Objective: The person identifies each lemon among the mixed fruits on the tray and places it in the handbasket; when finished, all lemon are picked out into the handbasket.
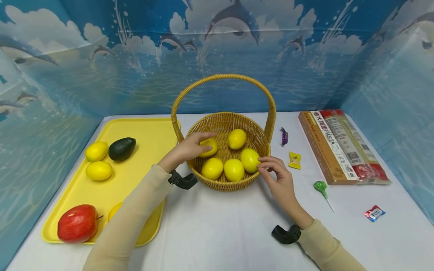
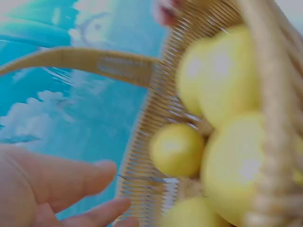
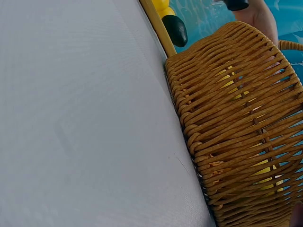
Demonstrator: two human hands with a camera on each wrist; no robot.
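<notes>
A wicker basket (image 1: pixel 223 184) with a tall handle (image 1: pixel 223 77) stands mid-table and holds several yellow lemons. My left hand (image 1: pixel 202 141) reaches in from the left, its straight fingers lying over the leftmost lemon (image 1: pixel 210 148). In the left wrist view the fingers (image 2: pixel 71 179) are spread and hold nothing, with a lemon (image 2: pixel 176 149) beyond them. My right hand (image 1: pixel 266 166) is at the basket's right rim. Its loosely bent fingertips touch the right-hand lemon (image 1: pixel 249 160). The right wrist view shows only the basket's woven wall (image 3: pixel 236 118).
A yellow tray (image 1: pixel 149 131) on the left carries two lemons (image 1: pixel 96 151), an avocado (image 1: pixel 122 148) and a red apple (image 1: pixel 78 223). To the right lie a pasta packet (image 1: pixel 342 145), wrapped candies (image 1: pixel 295 160) and a green lollipop (image 1: pixel 320 186). Blue backdrop walls enclose the table.
</notes>
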